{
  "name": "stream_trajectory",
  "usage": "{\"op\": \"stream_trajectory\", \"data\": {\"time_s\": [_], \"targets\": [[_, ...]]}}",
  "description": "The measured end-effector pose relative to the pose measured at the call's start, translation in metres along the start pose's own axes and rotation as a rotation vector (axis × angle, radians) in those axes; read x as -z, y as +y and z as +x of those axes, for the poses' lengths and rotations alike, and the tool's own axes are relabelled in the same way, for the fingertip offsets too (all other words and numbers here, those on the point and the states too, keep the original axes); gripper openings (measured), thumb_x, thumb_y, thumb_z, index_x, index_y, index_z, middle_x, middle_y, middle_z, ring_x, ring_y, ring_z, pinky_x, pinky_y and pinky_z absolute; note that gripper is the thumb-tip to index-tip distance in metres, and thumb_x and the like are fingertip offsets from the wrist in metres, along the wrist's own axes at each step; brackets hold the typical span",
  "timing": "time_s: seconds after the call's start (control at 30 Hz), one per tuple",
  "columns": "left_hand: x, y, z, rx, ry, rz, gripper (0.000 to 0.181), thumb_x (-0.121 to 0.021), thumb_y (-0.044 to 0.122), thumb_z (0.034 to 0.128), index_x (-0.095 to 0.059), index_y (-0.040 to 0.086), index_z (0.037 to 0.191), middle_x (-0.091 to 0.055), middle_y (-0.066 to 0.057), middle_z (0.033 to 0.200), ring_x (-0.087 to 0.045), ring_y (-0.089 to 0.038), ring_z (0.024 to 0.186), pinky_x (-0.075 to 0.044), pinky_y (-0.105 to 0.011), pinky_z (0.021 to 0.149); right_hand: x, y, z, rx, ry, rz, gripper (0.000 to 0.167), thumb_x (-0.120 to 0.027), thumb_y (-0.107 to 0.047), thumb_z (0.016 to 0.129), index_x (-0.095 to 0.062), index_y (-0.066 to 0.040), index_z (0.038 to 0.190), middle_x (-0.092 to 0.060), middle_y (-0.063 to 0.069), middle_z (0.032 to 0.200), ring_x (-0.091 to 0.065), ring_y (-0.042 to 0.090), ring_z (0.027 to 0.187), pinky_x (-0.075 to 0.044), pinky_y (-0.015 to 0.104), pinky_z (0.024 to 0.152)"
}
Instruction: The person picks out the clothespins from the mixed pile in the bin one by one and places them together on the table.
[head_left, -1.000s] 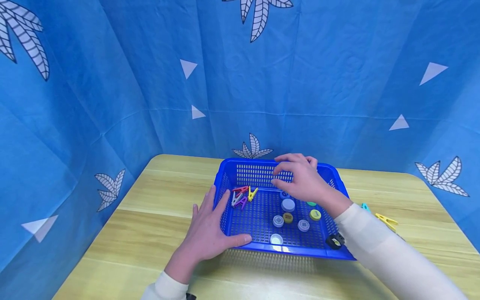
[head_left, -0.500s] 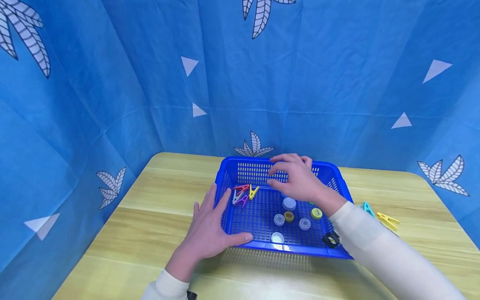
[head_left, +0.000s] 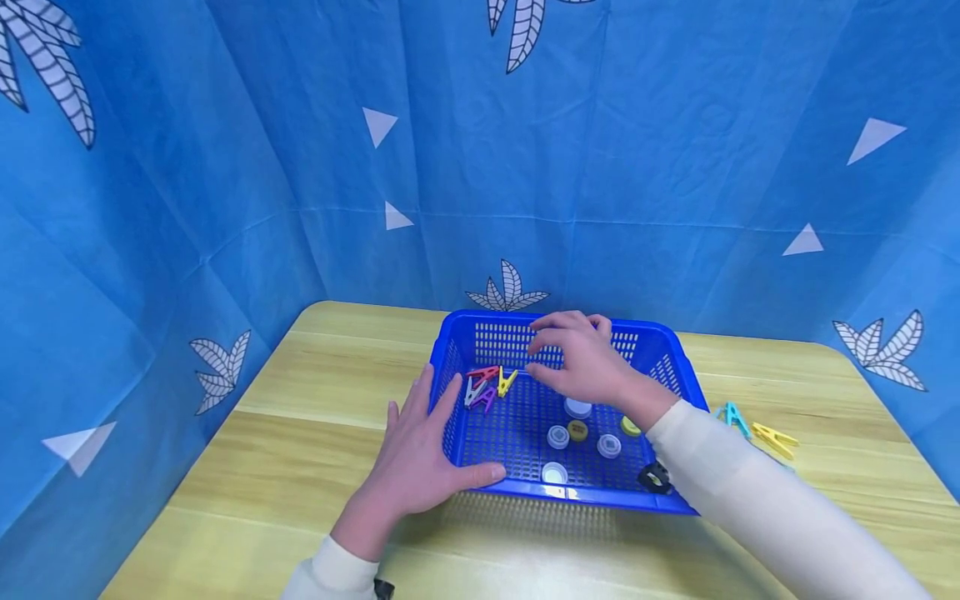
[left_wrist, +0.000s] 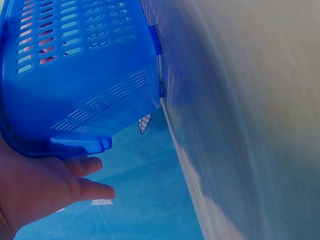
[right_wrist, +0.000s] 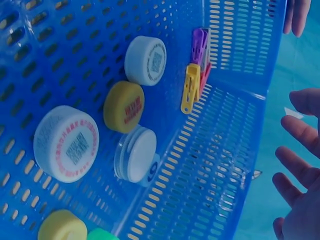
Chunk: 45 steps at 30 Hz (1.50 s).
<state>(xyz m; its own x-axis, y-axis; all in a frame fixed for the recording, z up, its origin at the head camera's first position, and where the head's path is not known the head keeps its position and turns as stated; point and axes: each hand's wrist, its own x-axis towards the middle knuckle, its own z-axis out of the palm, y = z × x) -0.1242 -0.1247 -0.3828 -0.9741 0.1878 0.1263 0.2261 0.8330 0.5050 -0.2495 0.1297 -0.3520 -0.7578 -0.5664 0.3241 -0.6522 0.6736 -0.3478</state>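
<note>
My left hand (head_left: pixel 416 462) lies at the left side of a blue plastic basket (head_left: pixel 600 497), fingers spread and thumb along the near rim. Over the back half of the basket hovers my right hand (head_left: pixel 581 358), fingers loosely bent and nothing between them. Inside, at the left, red, yellow (head_left: pixel 506 382), purple (head_left: pixel 487 398) and pale grey clothespins lie bunched together. Several bottle caps are spread over the middle and right, among them a white cap (right_wrist: pixel 66 144) with red print and a yellow cap (right_wrist: pixel 123 106). The right hand and forearm hide some caps in the head view.
Outside the basket, right of it on the wooden table (head_left: pixel 300 467), lie a teal clothespin (head_left: pixel 735 418) and yellow clothespins (head_left: pixel 774 438), partly behind the right sleeve. A blue patterned curtain (head_left: pixel 465 167) hangs behind the table.
My right hand has drifted slightly to the left above the basket, fingers bent the same way. The left hand stays where it was, and the clothespins and visible caps have kept their places.
</note>
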Motion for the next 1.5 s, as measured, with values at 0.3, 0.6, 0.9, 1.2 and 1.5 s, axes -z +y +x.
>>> {"op": "stream_trajectory", "data": {"time_s": [0.3, 0.6, 0.9, 1.2, 1.5], "targets": [[-0.001, -0.001, 0.0, -0.004, 0.007, 0.012, 0.129, -0.055, 0.095, 0.0628, -0.022, 0.018, 0.161, 0.0, -0.014, 0.166, -0.006, -0.035, 0.15, -0.004, -0.067, 0.112, -0.006, -0.001, 0.002, 0.002, -0.02, -0.022, 0.014, -0.077, -0.035, 0.086, -0.075, -0.025, 0.096, -0.061, 0.004, 0.133, -0.045, 0.028, 0.127, -0.019, 0.063, 0.098], [-0.001, 0.0, 0.0, 0.002, 0.009, 0.025, 0.129, -0.055, 0.094, 0.0626, -0.022, 0.019, 0.161, -0.001, -0.013, 0.166, -0.008, -0.036, 0.15, -0.005, -0.067, 0.112, -0.011, -0.002, 0.005, 0.028, -0.018, -0.025, 0.014, -0.079, -0.032, 0.084, -0.075, -0.025, 0.095, -0.062, 0.005, 0.131, -0.046, 0.029, 0.126, -0.019, 0.063, 0.097], [-0.001, -0.001, 0.0, 0.008, 0.005, 0.025, 0.129, -0.053, 0.095, 0.0623, -0.021, 0.02, 0.161, 0.0, -0.012, 0.166, -0.007, -0.035, 0.15, -0.005, -0.067, 0.112, -0.018, 0.0, 0.008, 0.022, -0.062, -0.028, 0.012, -0.078, -0.031, 0.085, -0.076, -0.024, 0.094, -0.063, 0.005, 0.129, -0.047, 0.031, 0.124, -0.021, 0.063, 0.094], [0.0, -0.001, 0.0, 0.006, 0.01, 0.027, 0.129, -0.052, 0.096, 0.0626, -0.021, 0.019, 0.161, 0.0, -0.013, 0.166, -0.007, -0.034, 0.15, -0.006, -0.067, 0.112, -0.024, 0.002, 0.011, 0.009, -0.105, -0.036, 0.011, -0.077, -0.037, 0.085, -0.074, -0.028, 0.091, -0.063, 0.003, 0.129, -0.047, 0.027, 0.124, -0.02, 0.06, 0.095], [0.0, 0.0, 0.0, 0.004, 0.003, 0.025, 0.129, -0.052, 0.096, 0.063, -0.022, 0.018, 0.161, -0.001, -0.013, 0.166, -0.005, -0.032, 0.15, -0.005, -0.067, 0.112, -0.033, 0.005, 0.013, -0.008, -0.15, -0.032, 0.017, -0.078, -0.035, 0.085, -0.076, -0.021, 0.095, -0.063, 0.004, 0.13, -0.045, 0.029, 0.126, -0.02, 0.06, 0.096]]}}
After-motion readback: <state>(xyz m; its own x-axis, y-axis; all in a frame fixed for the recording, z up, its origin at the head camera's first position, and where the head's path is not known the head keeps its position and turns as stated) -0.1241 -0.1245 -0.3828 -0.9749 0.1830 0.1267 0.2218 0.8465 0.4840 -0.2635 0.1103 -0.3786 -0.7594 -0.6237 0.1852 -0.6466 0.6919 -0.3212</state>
